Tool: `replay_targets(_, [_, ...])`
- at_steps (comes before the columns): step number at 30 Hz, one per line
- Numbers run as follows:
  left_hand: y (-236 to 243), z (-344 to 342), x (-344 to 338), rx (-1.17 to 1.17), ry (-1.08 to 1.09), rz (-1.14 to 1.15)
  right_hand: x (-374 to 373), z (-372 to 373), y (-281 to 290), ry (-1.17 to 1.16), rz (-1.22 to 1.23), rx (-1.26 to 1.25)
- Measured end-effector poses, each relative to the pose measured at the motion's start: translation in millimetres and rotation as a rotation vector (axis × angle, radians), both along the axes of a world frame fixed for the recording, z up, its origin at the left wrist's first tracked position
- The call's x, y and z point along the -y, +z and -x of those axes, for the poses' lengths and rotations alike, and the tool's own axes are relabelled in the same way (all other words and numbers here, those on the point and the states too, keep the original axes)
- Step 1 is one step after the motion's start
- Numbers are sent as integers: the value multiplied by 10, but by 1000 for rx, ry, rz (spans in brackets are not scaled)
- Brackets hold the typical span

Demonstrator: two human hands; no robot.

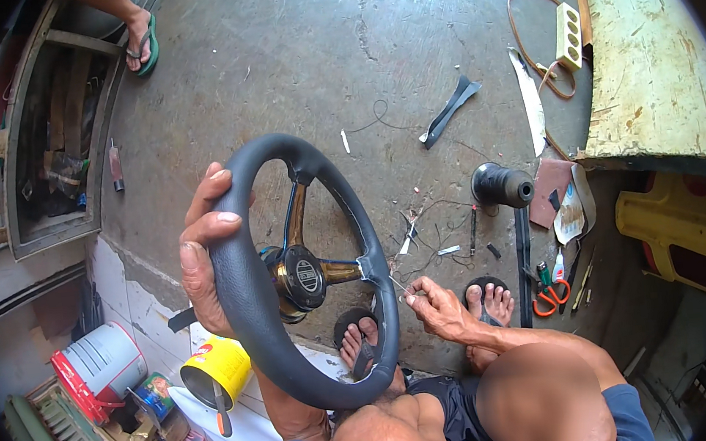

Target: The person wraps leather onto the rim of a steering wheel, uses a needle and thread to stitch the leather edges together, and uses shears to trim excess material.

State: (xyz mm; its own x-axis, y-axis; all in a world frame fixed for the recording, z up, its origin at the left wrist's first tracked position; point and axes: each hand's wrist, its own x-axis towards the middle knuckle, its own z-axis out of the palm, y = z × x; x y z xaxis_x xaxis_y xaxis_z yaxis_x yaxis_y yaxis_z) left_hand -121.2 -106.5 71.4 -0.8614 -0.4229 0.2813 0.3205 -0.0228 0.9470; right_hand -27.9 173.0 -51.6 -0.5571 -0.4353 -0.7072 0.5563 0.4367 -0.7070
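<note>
Held a black steering wheel (301,281) tilted before the knees (545,402), gripping its left side in the fingers of the left hand (202,277). Pinched a thin needle-like piece (398,284) just beside its right side in the closed fingers of the right hand (438,307). Had a dark spool (503,186) and orange-handled scissors (549,288) on the floor (305,72).
</note>
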Motion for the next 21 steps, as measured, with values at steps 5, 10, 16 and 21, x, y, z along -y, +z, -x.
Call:
replay_targets(5, [-30,102,-137,-43,-21,113,-59,92,87,82,-65,-98])
replay_targets(10, [30,104,-212,-6,-5,116,-30,146,203,174,-74,-188])
replay_targets(16, [14,94,-182,-9,-16,145,-38,168,152,171,-25,-304])
replay_targets(21, [-8,81,-149,-21,-23,141,-15,158,162,183,-33,-344])
